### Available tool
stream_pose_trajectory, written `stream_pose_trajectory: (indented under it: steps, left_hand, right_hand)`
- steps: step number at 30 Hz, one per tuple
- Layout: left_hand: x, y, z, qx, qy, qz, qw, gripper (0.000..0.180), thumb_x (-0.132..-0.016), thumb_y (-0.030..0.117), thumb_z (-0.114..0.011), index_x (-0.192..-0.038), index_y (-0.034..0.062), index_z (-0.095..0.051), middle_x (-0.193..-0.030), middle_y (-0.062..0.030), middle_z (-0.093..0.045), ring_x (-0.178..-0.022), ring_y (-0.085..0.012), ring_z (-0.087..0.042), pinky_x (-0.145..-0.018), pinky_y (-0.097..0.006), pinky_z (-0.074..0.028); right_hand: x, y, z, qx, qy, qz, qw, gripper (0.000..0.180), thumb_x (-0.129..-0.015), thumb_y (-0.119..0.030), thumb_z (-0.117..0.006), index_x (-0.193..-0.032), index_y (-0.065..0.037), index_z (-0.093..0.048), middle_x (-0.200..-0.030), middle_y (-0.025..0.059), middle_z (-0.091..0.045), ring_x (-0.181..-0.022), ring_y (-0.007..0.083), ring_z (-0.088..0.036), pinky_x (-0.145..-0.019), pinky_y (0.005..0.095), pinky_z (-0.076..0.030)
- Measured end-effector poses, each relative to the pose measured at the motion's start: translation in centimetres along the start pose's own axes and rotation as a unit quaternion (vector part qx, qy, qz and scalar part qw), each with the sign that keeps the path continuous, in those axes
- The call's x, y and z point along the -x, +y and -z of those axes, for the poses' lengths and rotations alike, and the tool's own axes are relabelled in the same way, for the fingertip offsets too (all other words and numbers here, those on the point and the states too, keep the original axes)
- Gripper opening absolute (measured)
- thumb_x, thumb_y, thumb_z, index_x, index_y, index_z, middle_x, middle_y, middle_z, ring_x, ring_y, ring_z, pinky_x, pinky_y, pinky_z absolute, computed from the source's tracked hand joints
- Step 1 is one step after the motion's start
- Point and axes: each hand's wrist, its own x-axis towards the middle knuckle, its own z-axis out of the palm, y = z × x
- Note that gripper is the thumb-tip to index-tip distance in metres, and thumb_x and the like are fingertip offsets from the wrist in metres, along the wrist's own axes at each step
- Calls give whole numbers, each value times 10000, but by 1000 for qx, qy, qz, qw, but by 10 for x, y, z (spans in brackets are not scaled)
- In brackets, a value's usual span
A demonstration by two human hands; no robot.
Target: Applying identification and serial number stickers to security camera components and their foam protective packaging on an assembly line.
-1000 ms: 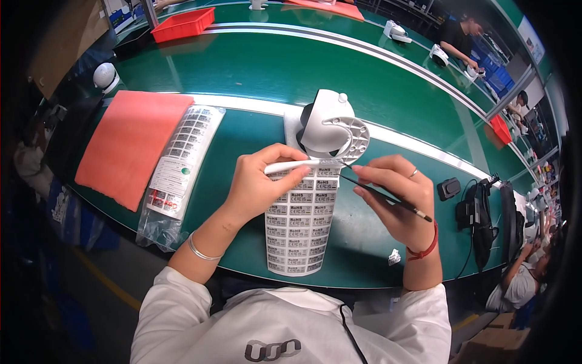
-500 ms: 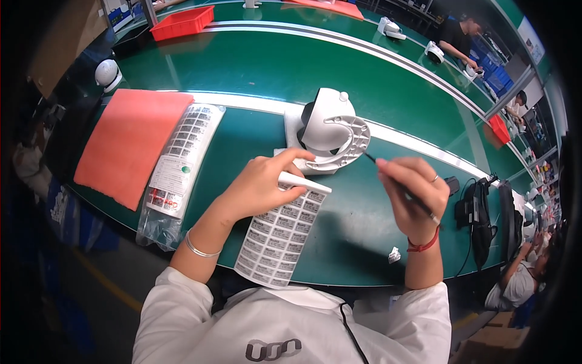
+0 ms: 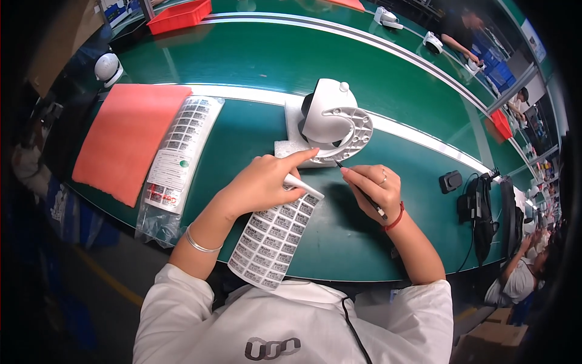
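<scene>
A white camera-like device (image 3: 327, 124) with a round head and a ribbed ring-shaped base lies tilted on a white foam block (image 3: 290, 148). My left hand (image 3: 260, 182) grips the rolled top end of a sheet of grey printed labels (image 3: 270, 246) between thumb and fingers, its index finger stretched onto the base's near rim. Slim black tweezers (image 3: 367, 200) are pinched in my right hand (image 3: 377, 185), their tip at the near edge of the base. Whether the tip holds a label is too small to tell. The sheet hangs toward the table's front edge.
Left on the green table are an orange-pink foam sheet (image 3: 130, 139) and a bagged label stack (image 3: 182, 145). A small black box (image 3: 450, 181) and a black adapter with cables (image 3: 479, 212) lie right. Beyond runs a conveyor (image 3: 254, 54) with a red tray (image 3: 180, 16). A co-worker (image 3: 464, 36) sits far right.
My right hand has moved left and nearer, bringing the tweezers' tip to the base's near rim. My left index finger now reaches out onto the rim. The small black box has come into sight.
</scene>
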Motion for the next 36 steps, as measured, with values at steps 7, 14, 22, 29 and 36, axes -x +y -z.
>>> stream_pose_trajectory:
  steps: [7, 14, 22, 29, 36]
  left_hand:
    - [-1, 0, 2, 9, 0, 5, 1000, 629, -743, 137, -676, -1348, 99, -507, -828, -143, -699, -741, -310, -679, -716, -376, -536]
    - [0, -1, 2, 3, 4, 1, 1000, 621, -743, 137, -679, -1342, 112, -517, -839, -150, -700, -742, -313, -680, -715, -378, -536]
    - [0, 0, 2, 5, 6, 7, 1000, 606, -747, 138, -684, -1333, 114, -531, -843, -154, -701, -743, -314, -681, -705, -374, -535]
    - [0, 0, 2, -2, 6, 5, 1000, 624, -742, 128, -701, -1341, 120, -527, -820, -132, -702, -730, -298, -684, -698, -363, -534]
    - [-1, -3, 0, -8, 7, 1, 1000, 640, -733, 121, -716, -1344, 122, -529, -798, -111, -703, -715, -284, -686, -683, -354, -530]
  right_hand:
    - [-4, 6, -4, -6, -15, 0, 1000, 287, -656, 44, -733, -909, -91, -713, -795, 24, -672, -634, 186, -625, -558, 288, -478]
    - [-3, 11, -5, -31, -13, 12, 999, 290, -668, 59, -746, -923, -75, -713, -830, 37, -668, -638, 175, -606, -554, 286, -462]
    - [1, 14, -8, -46, -17, -8, 999, 255, -696, 41, -732, -919, -79, -711, -795, 40, -677, -638, 187, -632, -560, 288, -476]
    - [3, 10, -8, -52, -17, -24, 998, 244, -699, 40, -733, -912, -76, -708, -794, 45, -677, -644, 196, -637, -564, 292, -476]
    - [12, 0, -15, -99, 3, -129, 987, 218, -730, 19, -736, -937, -45, -707, -820, 72, -666, -674, 194, -642, -589, 282, -484]
